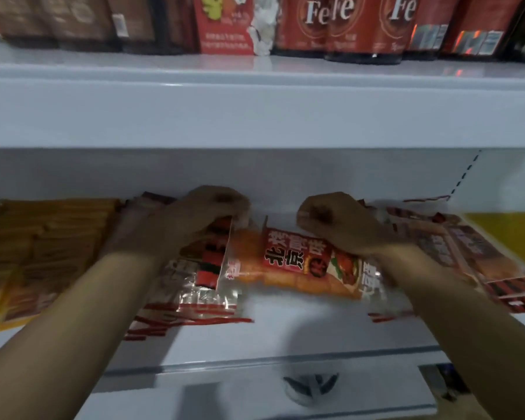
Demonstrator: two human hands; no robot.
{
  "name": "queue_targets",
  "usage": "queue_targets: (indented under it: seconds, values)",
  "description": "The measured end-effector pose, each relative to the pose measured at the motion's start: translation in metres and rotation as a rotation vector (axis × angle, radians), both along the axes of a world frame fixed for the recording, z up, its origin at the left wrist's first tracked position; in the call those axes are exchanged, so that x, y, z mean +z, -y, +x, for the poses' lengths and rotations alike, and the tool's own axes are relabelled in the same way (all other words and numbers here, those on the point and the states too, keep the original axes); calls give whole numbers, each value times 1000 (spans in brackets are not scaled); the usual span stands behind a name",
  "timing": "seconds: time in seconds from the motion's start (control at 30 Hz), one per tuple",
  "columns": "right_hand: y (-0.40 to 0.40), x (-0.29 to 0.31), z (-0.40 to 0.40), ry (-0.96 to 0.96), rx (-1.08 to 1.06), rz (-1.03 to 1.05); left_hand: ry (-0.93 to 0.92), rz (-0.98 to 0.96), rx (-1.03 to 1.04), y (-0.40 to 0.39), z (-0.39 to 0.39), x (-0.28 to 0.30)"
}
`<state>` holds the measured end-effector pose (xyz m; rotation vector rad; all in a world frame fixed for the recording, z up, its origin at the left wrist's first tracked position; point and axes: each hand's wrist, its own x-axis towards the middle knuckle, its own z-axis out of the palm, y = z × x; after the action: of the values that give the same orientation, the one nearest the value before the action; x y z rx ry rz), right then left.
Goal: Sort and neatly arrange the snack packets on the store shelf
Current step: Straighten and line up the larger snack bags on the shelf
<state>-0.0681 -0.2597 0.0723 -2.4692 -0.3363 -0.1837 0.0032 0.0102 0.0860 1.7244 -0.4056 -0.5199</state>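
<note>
An orange snack packet [288, 265] with a red label lies flat in the middle of the white shelf [285, 334]. My right hand [337, 221] grips its far right end with curled fingers. My left hand [203, 213] pinches the top edge of a clear red-striped packet [206, 268], which stands tilted against a pile of like packets at its left. The fingertips of both hands are hidden behind the hands.
Yellow-brown packets [43, 250] fill the shelf's left part. More red-striped packets [467, 256] lie spread at the right, next to a yellow packet [506, 234]. The upper shelf [255, 110] overhangs close above, carrying red and brown bags [340, 22].
</note>
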Motion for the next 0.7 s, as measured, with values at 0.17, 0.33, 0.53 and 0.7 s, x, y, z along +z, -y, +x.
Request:
queue_targets:
  seconds: [0.17,0.33,0.53,0.7]
  values:
    - [-25,-10,6,-96,-116,342,-433,-420,12,-55,5,0]
    - [-71,-18,19,-192,-286,644,-387,-360,6,-80,0,-12]
    - [-144,-21,30,-362,-306,982,-79,-84,167,-115,-6,-22]
    - [-185,-31,49,-270,-324,706,54,108,356,-148,8,-28]
